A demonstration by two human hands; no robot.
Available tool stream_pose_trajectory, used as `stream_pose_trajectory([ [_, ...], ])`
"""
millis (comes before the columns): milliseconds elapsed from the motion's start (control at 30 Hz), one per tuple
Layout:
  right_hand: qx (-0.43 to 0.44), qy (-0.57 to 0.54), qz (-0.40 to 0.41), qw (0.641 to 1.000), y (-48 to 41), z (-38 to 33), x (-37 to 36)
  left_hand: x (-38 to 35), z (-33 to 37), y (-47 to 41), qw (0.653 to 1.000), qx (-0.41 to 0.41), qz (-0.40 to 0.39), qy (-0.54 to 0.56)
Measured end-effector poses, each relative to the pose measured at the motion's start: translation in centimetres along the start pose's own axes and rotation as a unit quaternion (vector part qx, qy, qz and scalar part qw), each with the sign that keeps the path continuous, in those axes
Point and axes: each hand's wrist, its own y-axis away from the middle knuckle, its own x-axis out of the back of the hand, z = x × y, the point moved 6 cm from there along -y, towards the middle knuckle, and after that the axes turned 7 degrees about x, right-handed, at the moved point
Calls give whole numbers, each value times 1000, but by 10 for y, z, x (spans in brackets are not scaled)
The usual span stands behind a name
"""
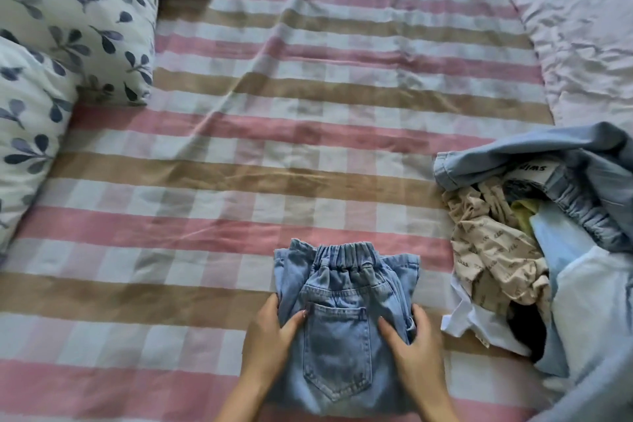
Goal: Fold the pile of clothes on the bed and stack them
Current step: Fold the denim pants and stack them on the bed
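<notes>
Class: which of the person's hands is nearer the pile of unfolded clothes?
Right. The right hand grips the jeans on the side facing the pile; the left hand grips their far side.

Matt pale denim jeans (pixel 337 319), creased woven checked bedsheet (pixel 274 161), soft printed cotton pillows (pixel 78 20)

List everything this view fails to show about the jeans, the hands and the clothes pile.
1. jeans: head view; the lower end blurs into the bottom edge, and the top layer covers the folds beneath.
2. left hand and right hand: some fingertips are tucked round the jeans' sides.
3. pile: the right edge cuts it off; the garments bury each other, so they cannot be counted.
4. label: a denim fold covers part of its print.
</notes>
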Motion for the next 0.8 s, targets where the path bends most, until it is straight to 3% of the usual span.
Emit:
stream_pose_trajectory([
  [233,87,-81,-33,992,-90,-107,-95,115,41,-99,984,-68,164,-7],
  [367,122,-67,-34,990,-162,-141,-148,153,56,-179,977,-75,197,-21],
  [533,28,-11,-32,999,-207,-117,-177,146,48,-228,983,-52,159,-76],
  [600,38,71,9,997,-208,-113,-173,146,50,-224,960,-71,232,-143],
  [667,175,206,68,960,-196,-130,-170,132,71,-207,920,-191,282,-192],
  [700,249,258,77,930,-187,-138,-175,117,81,-200,908,-248,261,-215],
  [733,296,301,55,905,-181,-142,-184,99,87,-196,903,-281,216,-243],
  [800,287,376,-49,879,-182,-130,-200,69,85,-201,904,-260,132,-311],
])
